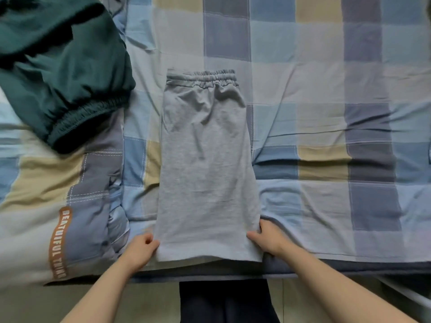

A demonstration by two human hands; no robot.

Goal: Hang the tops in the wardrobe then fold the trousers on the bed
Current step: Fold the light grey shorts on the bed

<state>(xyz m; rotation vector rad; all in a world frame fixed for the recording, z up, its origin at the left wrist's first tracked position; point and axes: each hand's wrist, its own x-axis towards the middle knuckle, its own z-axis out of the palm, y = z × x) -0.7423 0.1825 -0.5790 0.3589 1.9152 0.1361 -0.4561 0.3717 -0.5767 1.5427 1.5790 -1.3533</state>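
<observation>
Grey trousers [206, 164] lie flat on the checked bed sheet [326, 101], folded lengthwise, with the elastic waistband at the far end and the hem near the bed's front edge. My left hand [141, 250] pinches the hem's left corner. At the hem's right corner my right hand [268, 236] grips the cloth, thumb on top. A dark green garment [63, 66] with an elastic cuff lies bunched at the far left of the bed.
A folded checked quilt [58, 206] with an orange lettered strip covers the bed's left side. The bed's front edge [326, 266] runs just below the hem. Below it are pale floor tiles and my dark trouser legs [224, 301].
</observation>
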